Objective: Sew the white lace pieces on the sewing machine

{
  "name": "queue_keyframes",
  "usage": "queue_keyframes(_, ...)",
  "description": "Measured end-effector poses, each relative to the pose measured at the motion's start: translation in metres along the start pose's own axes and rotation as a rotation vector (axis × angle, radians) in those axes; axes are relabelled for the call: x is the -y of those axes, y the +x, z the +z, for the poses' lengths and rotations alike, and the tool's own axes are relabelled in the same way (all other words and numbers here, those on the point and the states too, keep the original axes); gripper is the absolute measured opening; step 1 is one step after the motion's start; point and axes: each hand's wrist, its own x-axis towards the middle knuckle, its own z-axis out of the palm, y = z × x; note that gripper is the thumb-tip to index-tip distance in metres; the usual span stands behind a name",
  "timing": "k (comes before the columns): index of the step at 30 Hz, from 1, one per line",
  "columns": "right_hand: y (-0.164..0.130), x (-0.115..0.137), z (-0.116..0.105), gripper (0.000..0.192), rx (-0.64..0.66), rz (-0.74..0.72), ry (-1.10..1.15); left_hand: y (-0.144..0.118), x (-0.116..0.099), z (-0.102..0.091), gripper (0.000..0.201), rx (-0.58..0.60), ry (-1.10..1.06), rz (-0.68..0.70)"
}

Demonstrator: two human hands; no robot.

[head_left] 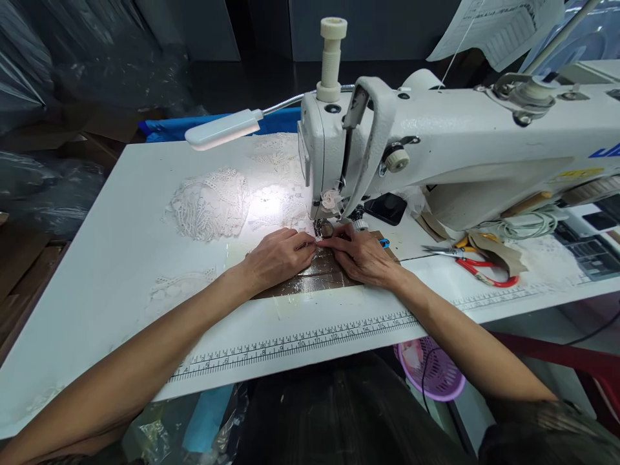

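Close under the presser foot (322, 227) of a white sewing machine (436, 123), my two hands nearly meet. My left hand (281, 258) is closed, thumb and fingers pinching the edge of white lace (290, 210) left of the needle. From the other side, my right hand (361, 257) is closed too, its fingertips pinching the same small white edge (318, 238). Both hands rest over a brown taped plate (310, 283) set on the white table. The fingers hide most of the piece at the needle.
A lace heap (210, 203) and a flat lace piece (179, 287) lie to the left. Red-handled scissors (484, 268), a dark phone (387, 208) and a coiled cable (527, 223) are to the right. A lamp (225, 129) shines from above; a purple basket (436, 371) stands below the table.
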Motion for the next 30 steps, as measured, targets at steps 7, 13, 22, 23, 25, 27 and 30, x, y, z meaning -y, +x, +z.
queue_keyframes(7, -0.001, 0.002, -0.002, 0.035, 0.051, -0.016, -0.056, 0.001, -0.005, -0.007, 0.022, 0.058, 0.055, 0.003)
queue_keyframes(13, 0.000, 0.009, -0.002, 0.037, 0.085, 0.013, -0.155, 0.002, -0.006, -0.013, 0.026, 0.104, 0.137, 0.005)
queue_keyframes(22, 0.005, 0.023, -0.005, 0.037, 0.139, 0.034, -0.393, 0.002, -0.001, -0.011, 0.032, 0.150, 0.126, -0.045)
queue_keyframes(23, 0.006, 0.025, -0.005, 0.036, 0.141, 0.038, -0.413, 0.002, -0.001, -0.010, 0.032, 0.156, 0.123, -0.052)
queue_keyframes(25, 0.008, 0.028, -0.004, 0.035, 0.138, 0.049, -0.444, 0.003, 0.000, -0.010, 0.034, 0.168, 0.113, -0.065)
queue_keyframes(27, 0.009, 0.030, -0.002, 0.034, 0.125, 0.063, -0.453, 0.003, 0.000, -0.010, 0.034, 0.176, 0.101, -0.081)
queue_keyframes(30, 0.007, 0.029, 0.000, 0.034, 0.103, 0.088, -0.413, 0.003, 0.001, -0.011, 0.034, 0.183, 0.070, -0.109)
